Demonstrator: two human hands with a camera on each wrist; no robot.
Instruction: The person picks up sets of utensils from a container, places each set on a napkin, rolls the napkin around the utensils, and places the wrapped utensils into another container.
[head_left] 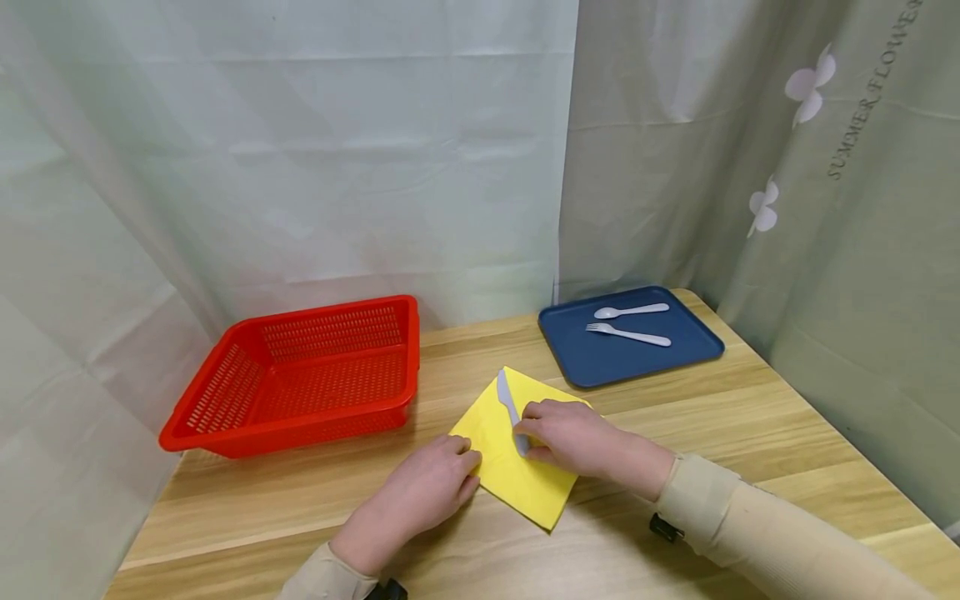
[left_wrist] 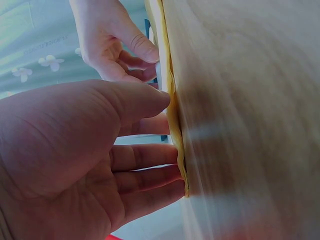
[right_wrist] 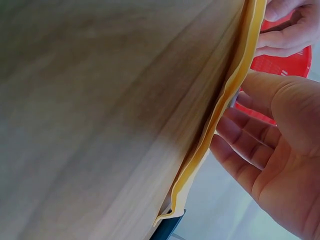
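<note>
A folded yellow napkin lies turned cornerwise on the wooden table, its layered edge showing in the right wrist view. On it rests a pale plastic knife, blade toward the far corner. My right hand pinches the knife's handle between thumb and fingers, low over the napkin. At the napkin's left edge my left hand presses its fingertips and thumb down. In the left wrist view those fingers lie fairly straight along the edge.
A red perforated basket stands at the back left. At the back right, a blue tray carries a white spoon and a white fork. Pale curtains hang behind the table.
</note>
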